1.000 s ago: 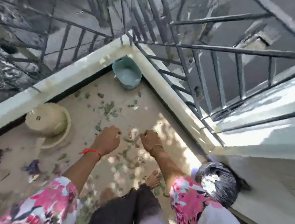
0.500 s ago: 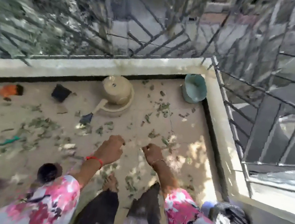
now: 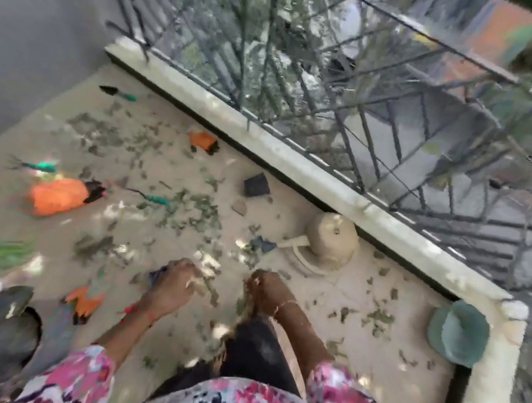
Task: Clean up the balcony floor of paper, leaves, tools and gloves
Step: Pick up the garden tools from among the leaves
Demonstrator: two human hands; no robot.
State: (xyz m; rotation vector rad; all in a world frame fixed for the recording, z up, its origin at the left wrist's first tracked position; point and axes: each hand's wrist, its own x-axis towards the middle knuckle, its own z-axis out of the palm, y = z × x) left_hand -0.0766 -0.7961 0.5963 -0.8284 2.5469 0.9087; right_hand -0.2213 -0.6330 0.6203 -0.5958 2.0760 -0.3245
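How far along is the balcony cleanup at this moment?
Early. Nothing looks cleared yet: leaves cover the floor. In hand: left hand and right hand are closed low over the litter, apparently gathering leaves; blur hides what they hold. Left: the orange glove, a second glove, the green-handled trowel and fork.

your hands (image 3: 174, 285) have open floor (image 3: 381, 364) to the right, only leaves (image 3: 375, 315) there. ahead, the beige pot (image 3: 329, 241) blocks the ledge (image 3: 297, 161); left, an orange glove (image 3: 57, 196) and green-handled tools (image 3: 155, 199) lie scattered.
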